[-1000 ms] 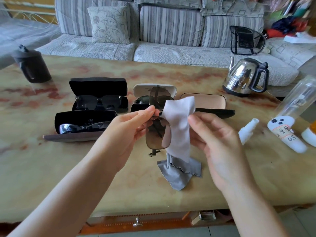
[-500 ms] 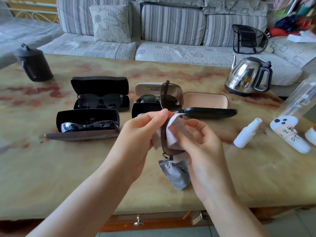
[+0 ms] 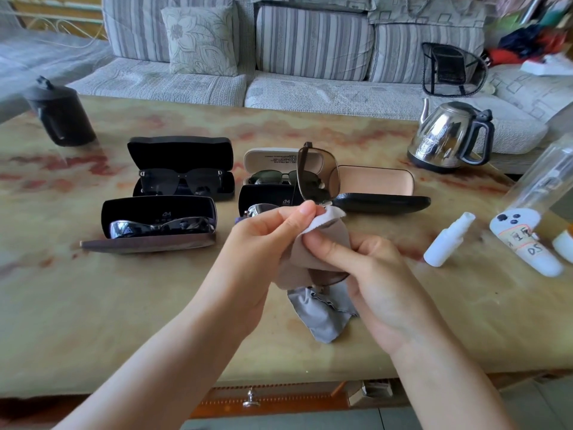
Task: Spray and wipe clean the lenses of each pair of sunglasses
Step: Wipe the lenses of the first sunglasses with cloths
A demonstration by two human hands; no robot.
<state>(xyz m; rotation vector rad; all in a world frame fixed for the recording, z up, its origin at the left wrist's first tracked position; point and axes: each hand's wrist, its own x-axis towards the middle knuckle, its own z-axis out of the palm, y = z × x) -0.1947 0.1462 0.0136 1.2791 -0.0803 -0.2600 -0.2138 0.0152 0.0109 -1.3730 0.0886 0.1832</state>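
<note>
Grey cloth (image 3: 322, 315) now around the sunglasses (image 3: 316, 178)

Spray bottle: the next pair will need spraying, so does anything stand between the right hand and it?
Nothing visible does: only tabletop lies between the right hand and the white spray bottle. That hand is busy, though, pinching the cloth onto the brown sunglasses.

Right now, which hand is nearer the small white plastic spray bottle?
Right. The right hand, pinching the grey cloth, is left of the spray bottle; the left hand, also pinching it, lies farther left.
</note>
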